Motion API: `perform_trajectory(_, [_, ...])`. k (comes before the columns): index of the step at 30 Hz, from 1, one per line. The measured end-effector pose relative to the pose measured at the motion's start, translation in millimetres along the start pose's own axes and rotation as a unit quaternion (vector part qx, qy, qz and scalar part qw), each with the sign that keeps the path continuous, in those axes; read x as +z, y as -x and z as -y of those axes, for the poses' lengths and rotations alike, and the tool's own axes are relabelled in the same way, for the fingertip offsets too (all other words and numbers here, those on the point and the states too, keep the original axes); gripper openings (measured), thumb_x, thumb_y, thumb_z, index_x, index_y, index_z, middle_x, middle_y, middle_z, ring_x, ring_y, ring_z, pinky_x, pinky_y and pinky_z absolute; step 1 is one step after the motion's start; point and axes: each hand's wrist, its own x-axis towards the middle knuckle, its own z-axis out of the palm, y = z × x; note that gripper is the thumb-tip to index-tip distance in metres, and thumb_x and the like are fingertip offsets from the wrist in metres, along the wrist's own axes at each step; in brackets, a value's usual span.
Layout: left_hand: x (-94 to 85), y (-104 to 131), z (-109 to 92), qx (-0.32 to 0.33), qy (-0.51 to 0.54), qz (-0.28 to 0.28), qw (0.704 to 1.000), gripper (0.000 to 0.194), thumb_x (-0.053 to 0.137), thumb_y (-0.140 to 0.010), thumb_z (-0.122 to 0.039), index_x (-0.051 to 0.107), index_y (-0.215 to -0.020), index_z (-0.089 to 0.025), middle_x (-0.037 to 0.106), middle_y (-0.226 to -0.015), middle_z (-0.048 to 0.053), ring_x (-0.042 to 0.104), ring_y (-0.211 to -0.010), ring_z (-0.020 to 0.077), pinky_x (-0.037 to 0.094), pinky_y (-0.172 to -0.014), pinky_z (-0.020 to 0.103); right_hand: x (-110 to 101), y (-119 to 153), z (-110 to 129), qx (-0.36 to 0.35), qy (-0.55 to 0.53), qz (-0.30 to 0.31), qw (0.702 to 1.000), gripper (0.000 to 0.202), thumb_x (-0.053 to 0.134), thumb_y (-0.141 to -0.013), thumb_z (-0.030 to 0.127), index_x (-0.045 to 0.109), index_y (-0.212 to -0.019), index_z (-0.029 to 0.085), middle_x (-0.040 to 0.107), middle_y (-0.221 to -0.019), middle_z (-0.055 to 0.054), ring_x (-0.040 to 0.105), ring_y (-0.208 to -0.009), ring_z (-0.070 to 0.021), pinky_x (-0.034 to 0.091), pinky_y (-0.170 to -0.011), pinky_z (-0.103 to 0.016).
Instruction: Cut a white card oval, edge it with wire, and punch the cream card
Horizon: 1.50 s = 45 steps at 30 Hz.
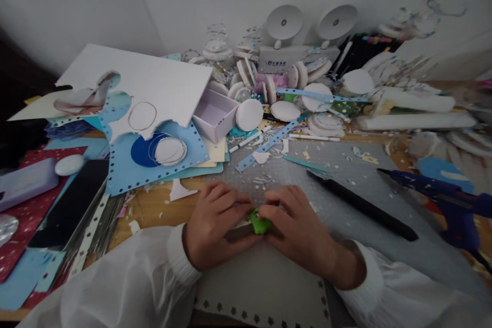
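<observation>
Near the bottom centre, my left hand point(220, 225) and my right hand point(298, 230) hold a small green object point(259, 221) between them, gripped by the fingertips of each hand. Fingers cover part of it. Beneath the hands lies a pale sheet point(261, 287) with small dark flower shapes along its lower and right edges. The sheet rests partly over a grey cutting mat point(353, 164).
A black craft knife point(369, 207) and a blue glue gun point(442, 189) lie on the right. Left are a phone point(71, 205), coloured papers and a lilac box point(215, 113). White discs point(249, 115) and paper scraps crowd the back.
</observation>
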Motion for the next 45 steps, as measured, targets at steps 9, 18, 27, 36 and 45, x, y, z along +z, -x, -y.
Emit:
perform_trajectory(9, [3.1, 3.3, -3.5, -0.012, -0.016, 0.003, 1.0, 0.02, 0.068, -0.075, -0.029, 0.063, -0.089, -0.017, 0.07, -0.089, 0.004, 0.06, -0.08, 0.0188, 0.039, -0.082, 0.039, 0.8, -0.1, 0.3, 0.006, -0.011, 0.024, 1.0, 0.009, 0.055, -0.081, 0.013, 0.055, -0.088, 0.019, 0.054, -0.09, -0.005, 0.046, -0.082, -0.0207, 0.038, -0.07, -0.033])
perform_trajectory(18, [2.4, 1.7, -5.9, -0.056, 0.001, 0.014, 0.998, 0.018, 0.069, -0.073, -0.028, 0.066, -0.087, -0.019, 0.07, -0.084, 0.001, 0.06, -0.078, 0.0185, 0.037, -0.085, 0.041, 0.0, 1.5, 0.4, -0.003, -0.066, 0.041, 0.997, 0.01, 0.057, -0.083, 0.014, 0.055, -0.092, 0.017, 0.058, -0.091, -0.005, 0.047, -0.084, -0.0206, 0.039, -0.074, -0.035])
perform_trajectory(27, [8.4, 3.4, 4.1, -0.181, 0.083, 0.04, 0.979, 0.022, 0.066, -0.079, -0.038, 0.068, -0.086, -0.017, 0.072, -0.084, 0.005, 0.063, -0.079, 0.0209, 0.045, -0.073, 0.035, 1.1, -1.1, -2.8, 0.07, -0.05, 0.065, 0.994, 0.025, 0.055, -0.088, 0.028, 0.054, -0.11, 0.016, 0.059, -0.103, -0.01, 0.05, -0.093, -0.0248, 0.04, -0.078, -0.04])
perform_trajectory(36, [3.7, 5.1, 2.5, -0.275, 0.148, 0.071, 0.947, 0.022, 0.047, -0.086, -0.021, 0.066, -0.078, -0.015, 0.068, -0.069, 0.002, 0.061, -0.062, 0.0141, 0.044, -0.058, 0.023, -3.3, -1.6, -13.9, 0.167, -0.039, 0.104, 0.98, 0.03, 0.044, -0.094, 0.036, 0.055, -0.112, 0.014, 0.059, -0.108, -0.012, 0.049, -0.101, -0.0275, 0.037, -0.085, -0.044])
perform_trajectory(45, [-2.7, -0.7, 6.0, -0.359, 0.272, 0.142, 0.882, 0.025, 0.049, -0.082, -0.034, 0.064, -0.076, -0.014, 0.065, -0.07, 0.002, 0.056, -0.061, 0.0138, 0.044, -0.055, 0.022, -3.7, -2.6, -14.8, 0.168, -0.042, 0.123, 0.977, 0.026, 0.039, -0.095, 0.035, 0.058, -0.101, 0.017, 0.062, -0.098, -0.009, 0.052, -0.093, -0.0254, 0.038, -0.08, -0.043])
